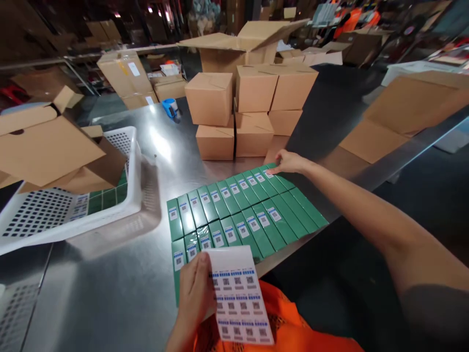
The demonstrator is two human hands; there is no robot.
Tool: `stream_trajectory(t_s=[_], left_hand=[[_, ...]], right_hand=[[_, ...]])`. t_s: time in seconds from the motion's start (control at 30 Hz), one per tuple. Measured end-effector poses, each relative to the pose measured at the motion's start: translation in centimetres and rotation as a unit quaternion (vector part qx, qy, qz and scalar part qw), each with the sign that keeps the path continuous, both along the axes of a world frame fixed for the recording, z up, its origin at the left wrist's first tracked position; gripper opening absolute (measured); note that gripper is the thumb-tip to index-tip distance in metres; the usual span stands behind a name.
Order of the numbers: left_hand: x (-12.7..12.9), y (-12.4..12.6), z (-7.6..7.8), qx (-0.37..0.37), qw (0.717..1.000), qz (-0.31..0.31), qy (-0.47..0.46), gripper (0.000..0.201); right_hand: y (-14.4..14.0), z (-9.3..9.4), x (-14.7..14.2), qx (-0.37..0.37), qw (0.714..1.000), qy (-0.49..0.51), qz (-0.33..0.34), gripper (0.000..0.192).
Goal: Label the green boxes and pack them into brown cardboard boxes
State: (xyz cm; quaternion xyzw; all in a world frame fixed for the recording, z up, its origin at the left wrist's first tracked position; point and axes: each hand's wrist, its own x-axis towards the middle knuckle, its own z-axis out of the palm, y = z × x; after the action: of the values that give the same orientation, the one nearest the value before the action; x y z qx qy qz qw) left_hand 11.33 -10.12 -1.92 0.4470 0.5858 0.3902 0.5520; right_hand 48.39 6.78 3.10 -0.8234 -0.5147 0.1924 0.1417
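Note:
My left hand [196, 288] grips a white label sheet [240, 303] by its upper left edge, thumb on top. Rows of printed stickers with QR codes cover the sheet's lower part; its upper strip is bare. Two rows of slim green boxes [234, 198] lie side by side on the metal table, under and beyond the sheet. Many carry a white QR label at one end, while several at the right end show plain green. At the far row's right part, my right hand [287, 162] has its fingertips on a label sticker [269, 173] at a green box's end.
Stacked brown cartons [252, 105] stand behind the green boxes, with a large open carton [238, 49] further back. On the left, a white plastic basket [137, 181] holds green boxes and an open carton [51, 151]. A blue tape dispenser [169, 107] sits near the far edge.

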Motion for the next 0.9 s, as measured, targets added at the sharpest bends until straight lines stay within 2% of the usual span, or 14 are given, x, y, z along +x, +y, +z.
stream_trajectory(t_s=[0.1,0.13,0.2,0.3,0.37,0.43,0.47,0.6,0.7,0.8,0.9], left_hand=[[-0.1,0.4,-0.3,0.001,1.0,0.003,0.015,0.056],[-0.1,0.6,-0.3,0.007,1.0,0.006,0.027,0.056],[-0.1,0.9,-0.4,0.012,0.999,0.007,0.039,0.056],[-0.2,1.2,-0.5,-0.003,1.0,0.011,0.021,0.054],[-0.2,1.2,-0.5,-0.009,1.0,0.014,0.006,0.053],[-0.2,1.1,-0.5,-0.008,1.0,0.019,0.003,0.05],[-0.2,1.2,-0.4,-0.007,1.0,0.023,0.0,0.049],[-0.2,1.6,-0.2,0.01,0.998,0.041,-0.043,0.031],[-0.7,1.9,-0.5,0.018,0.992,0.047,-0.116,0.038],[-1.5,1.8,-0.9,0.073,0.987,-0.016,-0.14,0.037],[-1.8,1.5,-0.8,0.095,0.989,-0.087,-0.078,0.041]], right_hand=[[-3.3,-0.6,-2.6,0.104,0.993,0.046,0.041,0.049],[-4.8,-0.8,-3.9,0.152,0.982,0.086,0.074,0.048],[-8.1,-0.7,-7.0,0.222,0.94,0.183,0.184,0.047],[-12.7,-0.2,-11.6,0.187,0.888,0.234,0.35,0.056],[-14.7,0.0,-13.8,0.159,0.865,0.243,0.409,0.068],[-15.7,-0.3,-15.2,0.156,0.853,0.25,0.431,0.076],[-15.9,-0.6,-15.6,0.166,0.85,0.254,0.431,0.073],[-15.9,-1.9,-16.3,0.23,0.853,0.272,0.381,0.036],[-15.9,-2.4,-16.6,0.25,0.871,0.286,0.312,0.026],[-16.0,-2.6,-17.1,0.234,0.891,0.306,0.24,0.015],[-16.1,-2.8,-17.6,0.203,0.904,0.334,0.174,0.03]])
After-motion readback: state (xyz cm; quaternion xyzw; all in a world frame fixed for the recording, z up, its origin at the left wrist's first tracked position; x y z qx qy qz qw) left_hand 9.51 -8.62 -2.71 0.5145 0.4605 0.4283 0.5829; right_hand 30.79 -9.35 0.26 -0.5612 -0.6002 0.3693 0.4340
